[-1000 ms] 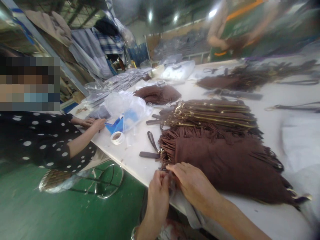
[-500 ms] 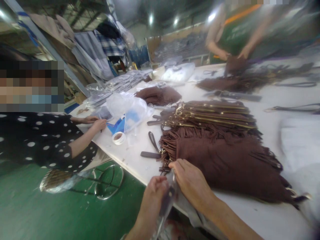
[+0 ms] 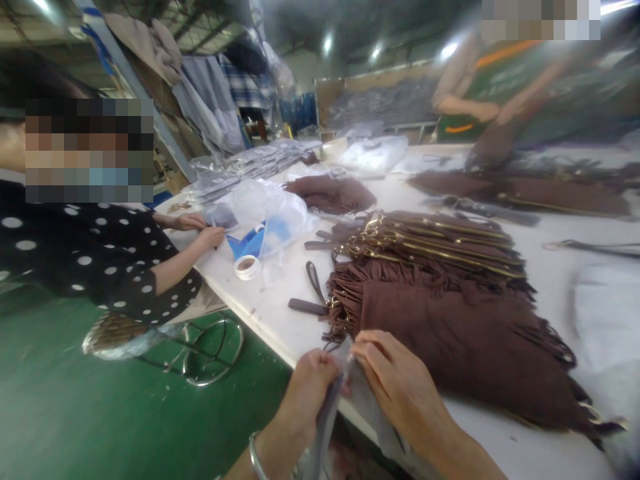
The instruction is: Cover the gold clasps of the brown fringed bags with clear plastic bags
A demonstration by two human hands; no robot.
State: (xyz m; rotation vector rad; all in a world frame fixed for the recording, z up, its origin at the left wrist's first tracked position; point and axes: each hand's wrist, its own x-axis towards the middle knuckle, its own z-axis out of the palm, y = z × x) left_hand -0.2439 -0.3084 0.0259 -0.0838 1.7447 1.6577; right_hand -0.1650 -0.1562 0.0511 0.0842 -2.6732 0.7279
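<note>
At the near table edge, my left hand [image 3: 309, 393], with a bracelet at the wrist, has its fingers closed on a thin clear plastic bag [image 3: 327, 427]. My right hand [image 3: 400, 380] pinches the same bag from the other side, thumb and fingertips pressed on its upper edge. The bag hangs down between the hands, greyish and creased. Just beyond the right hand lies a brown fringed bag [image 3: 450, 333] on the table. Behind it several more brown bags with gold zippers [image 3: 440, 240] are piled, their wrist straps [image 3: 307, 305] pointing left.
The white table [image 3: 260, 313] holds a tape roll [image 3: 247, 267], crumpled clear plastic [image 3: 280, 207], a brown bundle [image 3: 333, 193] and white sheets [image 3: 607, 313] at right. A person in polka dots [image 3: 95, 267] sits left by a metal stool [image 3: 215, 353]. Another person [image 3: 465, 100] stands across the table.
The view has shifted, so the table things sit slightly right. My left hand has come closer to my right at the bag's edge, and its bracelet now shows. The far person has lifted a brown piece.
</note>
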